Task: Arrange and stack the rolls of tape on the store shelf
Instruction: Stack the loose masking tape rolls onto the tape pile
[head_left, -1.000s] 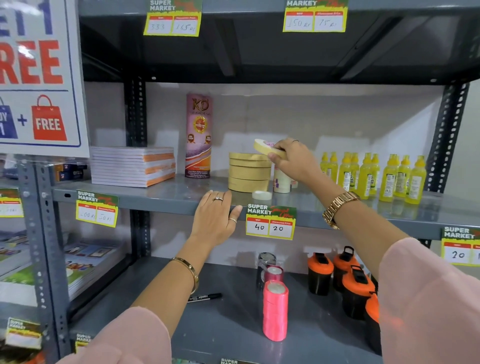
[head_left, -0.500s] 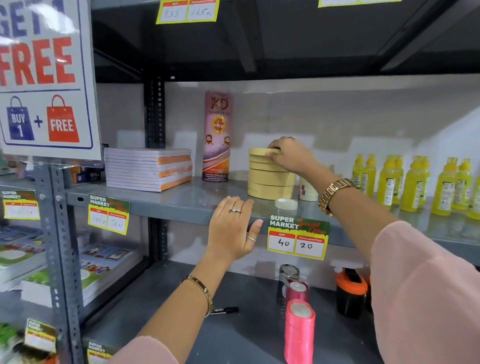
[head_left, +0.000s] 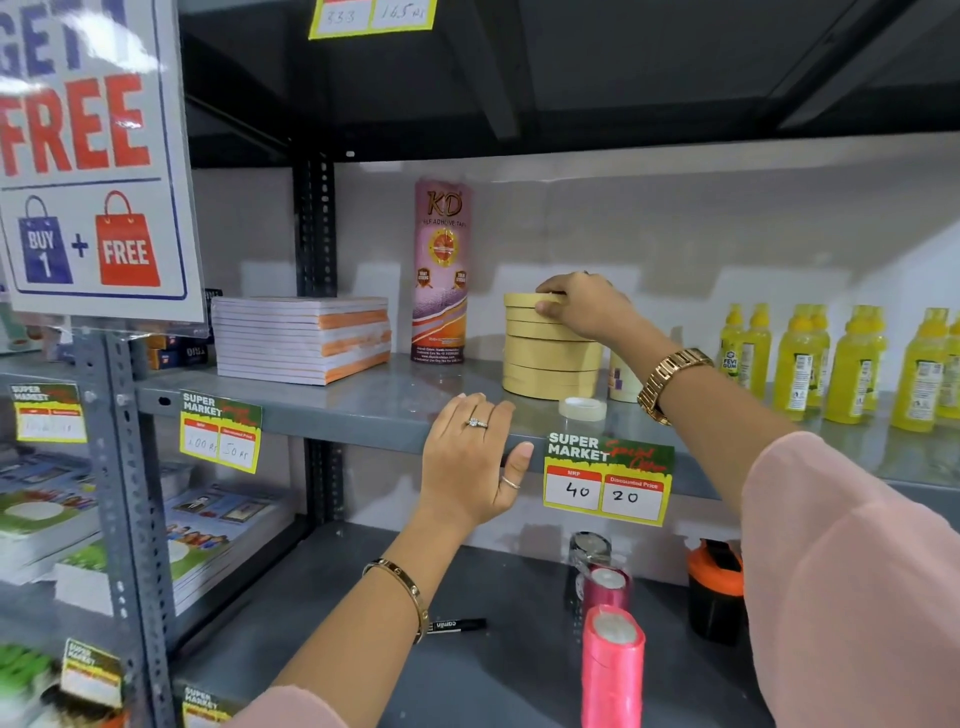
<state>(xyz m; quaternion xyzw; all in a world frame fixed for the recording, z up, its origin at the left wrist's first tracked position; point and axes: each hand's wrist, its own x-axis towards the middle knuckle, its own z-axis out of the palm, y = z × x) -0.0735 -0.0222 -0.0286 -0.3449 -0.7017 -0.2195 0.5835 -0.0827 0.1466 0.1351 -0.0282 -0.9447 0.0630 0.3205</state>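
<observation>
A stack of beige masking-tape rolls (head_left: 545, 358) stands on the middle grey shelf (head_left: 363, 410). My right hand (head_left: 584, 306) rests on the stack's top roll (head_left: 522, 300), fingers curled over its right edge and thumb against its side. A small clear tape roll (head_left: 583, 408) lies flat on the shelf just in front of the stack. Behind my wrist a pale roll stack (head_left: 623, 379) is partly hidden. My left hand (head_left: 470, 462) lies flat on the shelf's front edge, fingers spread, holding nothing.
A tall pink KD tape tube (head_left: 441, 270) stands left of the stack, with a pile of notebooks (head_left: 301, 340) further left. Yellow glue bottles (head_left: 841, 358) line the right. Below are pink ribbon rolls (head_left: 613, 670), a marker (head_left: 457, 625) and orange-capped black bottles (head_left: 714, 592).
My right hand brought the tilted tape roll down onto the stack, where it now lies flat. The view shifted left and closer. My left hand stayed on the shelf edge.
</observation>
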